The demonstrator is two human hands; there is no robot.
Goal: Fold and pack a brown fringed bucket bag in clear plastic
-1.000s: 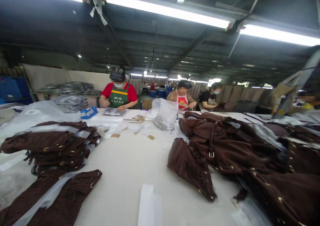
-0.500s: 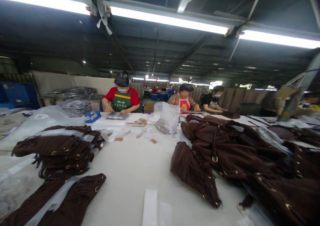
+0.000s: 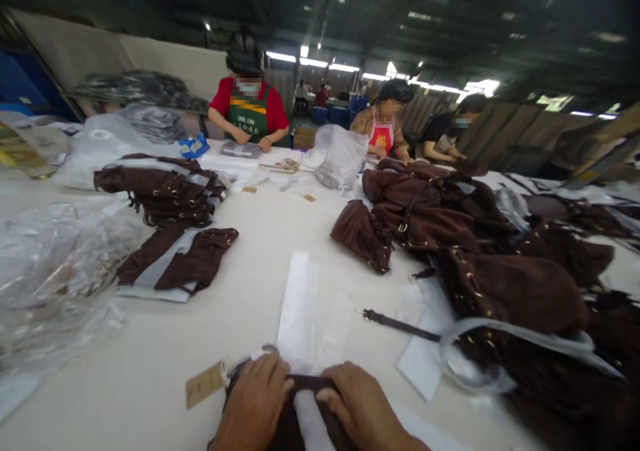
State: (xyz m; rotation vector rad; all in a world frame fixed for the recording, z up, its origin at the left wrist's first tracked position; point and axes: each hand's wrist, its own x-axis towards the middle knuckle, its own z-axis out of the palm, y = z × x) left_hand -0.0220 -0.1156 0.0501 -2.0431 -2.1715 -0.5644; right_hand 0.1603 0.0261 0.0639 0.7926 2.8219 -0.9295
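Note:
At the bottom middle, my left hand [image 3: 256,398] and my right hand [image 3: 364,404] are closed over a dark brown bag [image 3: 286,428], one on each side. A dark strap [image 3: 306,382] runs across the bag between my thumbs. Below it a whitish wrap strip [image 3: 311,419] lies down the bag's middle. Beside my left hand, a brown cardboard tag [image 3: 204,384] hangs from a light cord. Past my fingers lies a flat white plastic sheet [image 3: 296,304] on the table. The bag's lower part is cut off by the frame.
Left stand a stack of wrapped brown bags [image 3: 165,188], one wrapped bag [image 3: 210,264], and a heap of clear plastic [image 3: 55,251]. Many loose brown bags [image 3: 525,284] and a buckled strap [image 3: 400,324] lie right. Co-workers, one in a green apron [image 3: 245,114], work across the table [image 3: 260,238].
The view has tilted down, so the table and bags sit higher in the picture. My two hands and the brown bag they hold have come into view at the bottom.

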